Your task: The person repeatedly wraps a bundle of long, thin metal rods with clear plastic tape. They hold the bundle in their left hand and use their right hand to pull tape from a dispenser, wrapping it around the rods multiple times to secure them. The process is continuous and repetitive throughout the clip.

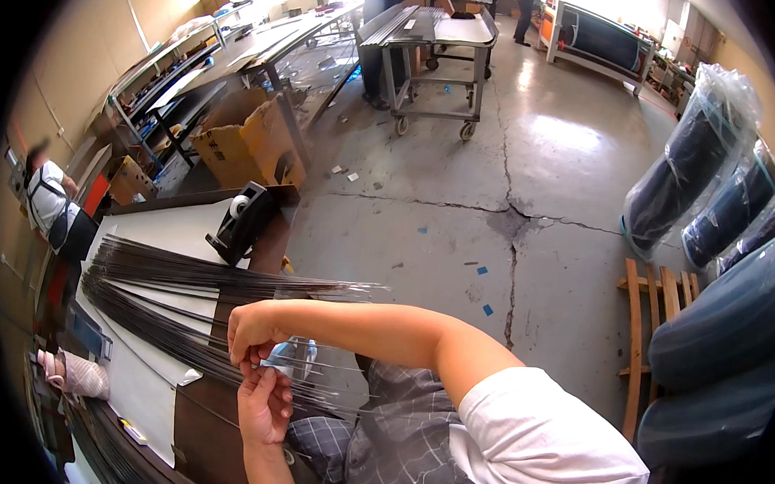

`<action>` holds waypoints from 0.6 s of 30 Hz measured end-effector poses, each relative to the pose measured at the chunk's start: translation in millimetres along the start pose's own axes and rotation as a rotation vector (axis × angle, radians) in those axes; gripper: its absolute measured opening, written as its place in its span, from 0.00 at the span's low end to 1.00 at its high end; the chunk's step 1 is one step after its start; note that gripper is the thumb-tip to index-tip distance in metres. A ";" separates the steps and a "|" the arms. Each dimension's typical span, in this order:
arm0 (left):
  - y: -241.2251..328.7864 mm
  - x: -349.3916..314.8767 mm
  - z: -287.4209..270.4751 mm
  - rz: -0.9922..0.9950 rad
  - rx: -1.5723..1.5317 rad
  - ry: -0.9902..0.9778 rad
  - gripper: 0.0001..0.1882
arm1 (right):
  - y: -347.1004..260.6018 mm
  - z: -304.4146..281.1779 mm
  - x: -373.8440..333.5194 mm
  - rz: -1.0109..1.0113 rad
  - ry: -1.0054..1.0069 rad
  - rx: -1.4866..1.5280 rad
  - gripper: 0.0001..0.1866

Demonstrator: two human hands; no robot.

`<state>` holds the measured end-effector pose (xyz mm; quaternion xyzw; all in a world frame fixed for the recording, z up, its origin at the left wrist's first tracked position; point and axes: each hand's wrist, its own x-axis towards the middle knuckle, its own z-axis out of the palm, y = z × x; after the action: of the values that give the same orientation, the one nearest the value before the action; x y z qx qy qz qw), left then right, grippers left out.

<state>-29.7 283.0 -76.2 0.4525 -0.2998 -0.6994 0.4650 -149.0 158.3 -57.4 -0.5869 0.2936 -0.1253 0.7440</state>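
Note:
My right hand [252,329] reaches across from the right, its fingers pinched together over the near part of a bundle of long thin dark rods [159,331]. Just below it, my left hand [265,403] is closed too, its fingertips almost touching the right ones. Beside the fingers shows a small bluish, shiny piece [284,355]; I cannot make out what the fingertips hold. The rods' thin ends stick out past my hands toward my checked apron [396,433]. A second bundle of dark rods [230,274] lies farther off, next to a black tape dispenser [243,225].
White sheets [139,387] cover part of the brown table [210,433]; a pinkish roll [79,376] lies at left. People stand at left and by a wheeled cart [440,37]. Plastic-wrapped rolls [694,160] and a wooden pallet [634,339] are at right. The floor [405,243] is cracked.

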 end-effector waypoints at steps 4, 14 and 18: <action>-0.8 -4.4 3.8 0.038 0.019 0.005 0.04 | 4.3 4.0 3.9 -0.013 -0.105 0.108 0.07; -10.1 2.7 3.4 0.000 -0.380 0.001 0.05 | -1.2 9.7 -9.4 -0.048 -0.050 0.129 0.06; -16.3 3.0 7.9 0.024 -0.362 0.042 0.07 | 4.5 8.6 -3.1 -0.115 -0.053 0.096 0.07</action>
<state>-43.5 286.5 -87.6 0.3723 -0.1644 -0.7269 0.5532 -147.1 168.2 -59.6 -0.5696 0.2336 -0.1661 0.7703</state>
